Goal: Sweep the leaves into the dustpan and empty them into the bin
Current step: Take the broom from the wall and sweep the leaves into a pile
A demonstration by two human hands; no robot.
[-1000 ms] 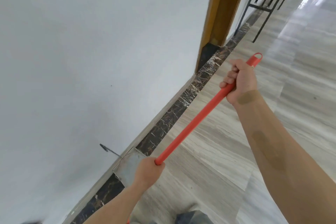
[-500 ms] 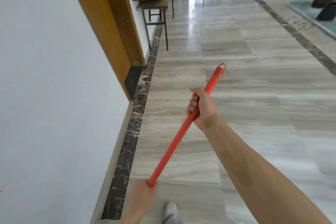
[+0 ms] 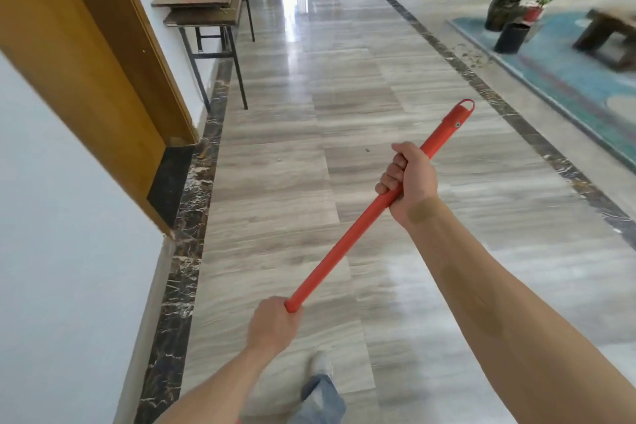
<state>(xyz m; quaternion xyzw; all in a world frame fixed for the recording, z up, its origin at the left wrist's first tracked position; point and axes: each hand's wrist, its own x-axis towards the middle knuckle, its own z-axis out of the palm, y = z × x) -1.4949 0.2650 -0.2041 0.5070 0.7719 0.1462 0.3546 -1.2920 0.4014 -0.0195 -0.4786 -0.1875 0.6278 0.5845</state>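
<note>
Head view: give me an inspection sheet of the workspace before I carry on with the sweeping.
Surface: grey striped tile floor, glossy, with a dark marble border along the wall.
Job's things: red broom handle held slantwise; broom head and dustpan out of frame; small dark debris on the floor by the rug's edge; black bin on the rug.
Clutter: stacked wooden tables against the left wall.
Grippers: left hand grips the handle low; right hand grips it near the top.
Cables: nothing seen.
Surroundings: white wall, wooden door frame, blue rug, potted plants, brick wall, low wooden bench.
</note>
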